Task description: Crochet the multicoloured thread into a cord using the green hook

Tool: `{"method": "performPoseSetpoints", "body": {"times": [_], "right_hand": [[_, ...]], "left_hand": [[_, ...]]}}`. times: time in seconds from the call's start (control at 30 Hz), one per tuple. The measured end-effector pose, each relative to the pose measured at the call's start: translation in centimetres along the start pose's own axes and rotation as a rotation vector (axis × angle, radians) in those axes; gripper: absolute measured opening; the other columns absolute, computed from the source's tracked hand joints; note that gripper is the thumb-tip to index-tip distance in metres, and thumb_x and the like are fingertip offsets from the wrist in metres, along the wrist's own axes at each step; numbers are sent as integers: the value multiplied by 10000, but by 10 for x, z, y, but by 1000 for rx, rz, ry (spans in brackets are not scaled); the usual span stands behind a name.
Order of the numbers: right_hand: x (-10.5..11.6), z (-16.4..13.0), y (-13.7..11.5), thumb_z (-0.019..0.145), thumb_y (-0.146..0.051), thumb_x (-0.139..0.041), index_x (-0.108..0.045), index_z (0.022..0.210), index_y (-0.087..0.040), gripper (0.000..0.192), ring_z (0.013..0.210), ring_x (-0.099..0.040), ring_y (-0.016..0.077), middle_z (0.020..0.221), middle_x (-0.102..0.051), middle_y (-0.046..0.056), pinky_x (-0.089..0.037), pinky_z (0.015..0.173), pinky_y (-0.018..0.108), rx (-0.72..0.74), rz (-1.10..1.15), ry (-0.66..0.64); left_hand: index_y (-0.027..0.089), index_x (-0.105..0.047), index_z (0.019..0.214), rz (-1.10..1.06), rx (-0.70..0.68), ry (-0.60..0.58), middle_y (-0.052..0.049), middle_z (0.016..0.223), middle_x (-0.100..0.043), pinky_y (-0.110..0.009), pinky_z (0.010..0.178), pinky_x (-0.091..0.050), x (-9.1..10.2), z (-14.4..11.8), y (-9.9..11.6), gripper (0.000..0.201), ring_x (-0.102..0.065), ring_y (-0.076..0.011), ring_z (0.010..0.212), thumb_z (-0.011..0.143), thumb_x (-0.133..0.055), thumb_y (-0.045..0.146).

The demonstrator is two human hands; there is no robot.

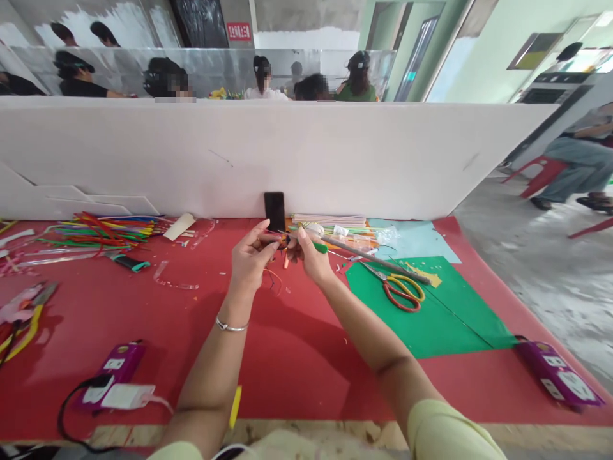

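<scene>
Pipe cleaner (320, 246), green and thin, sits pinched between both hands above the red table (297, 358), mid-scene. Left hand (249, 259) nips a small dark bit I can't make out; right hand (309, 255) is clamped on the stem. Probably featherlight, bendy, slightly fuzzy, so I'd grip near the end. Scissors (402, 291) lie right.

I sat in a craft workshop shared by many workers. My bench (297, 358) was covered in red felt, with a white partition board (335, 153) along its far edge. Coloured sticks (103, 228) lay heaped toward the far left corner, scissors (400, 291) rested on green paper (445, 319) at the right, and power strips (558, 374) sat at the near corners. Beyond the partition, other people (357, 80) worked in rows.
</scene>
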State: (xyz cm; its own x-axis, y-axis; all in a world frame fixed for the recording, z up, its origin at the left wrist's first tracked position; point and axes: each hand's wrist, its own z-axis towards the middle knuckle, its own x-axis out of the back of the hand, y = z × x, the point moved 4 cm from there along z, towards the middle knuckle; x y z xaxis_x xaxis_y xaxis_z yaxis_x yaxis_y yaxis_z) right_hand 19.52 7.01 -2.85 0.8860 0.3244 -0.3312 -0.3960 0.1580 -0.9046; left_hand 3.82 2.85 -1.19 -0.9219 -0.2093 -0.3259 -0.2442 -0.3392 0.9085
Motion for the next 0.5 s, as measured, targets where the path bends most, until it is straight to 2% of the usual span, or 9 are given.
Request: {"method": "performPoseSetpoints", "body": {"times": [0.27,0.5], "right_hand": [[0,4,14,922,-946,-723,-736,770,-220,742,503,-632,145,625,-701,24,-459,479,280,0,11,-54],[-4,9,24,699,-1012,-846,-667,744,-230,804,503,-606,135,595,-629,-24,-423,424,248,-218,262,-79]], "left_hand": [[199,-871,1367,-15,84,8,-36,856,-847,-209,519,-430,3,-1,0,685,-597,-83,582,706,-1034,275],[218,-885,1344,-19,110,9,-32,864,-847,-209,531,-440,8,1,-3,700,-592,-84,594,655,-1008,198]]}}
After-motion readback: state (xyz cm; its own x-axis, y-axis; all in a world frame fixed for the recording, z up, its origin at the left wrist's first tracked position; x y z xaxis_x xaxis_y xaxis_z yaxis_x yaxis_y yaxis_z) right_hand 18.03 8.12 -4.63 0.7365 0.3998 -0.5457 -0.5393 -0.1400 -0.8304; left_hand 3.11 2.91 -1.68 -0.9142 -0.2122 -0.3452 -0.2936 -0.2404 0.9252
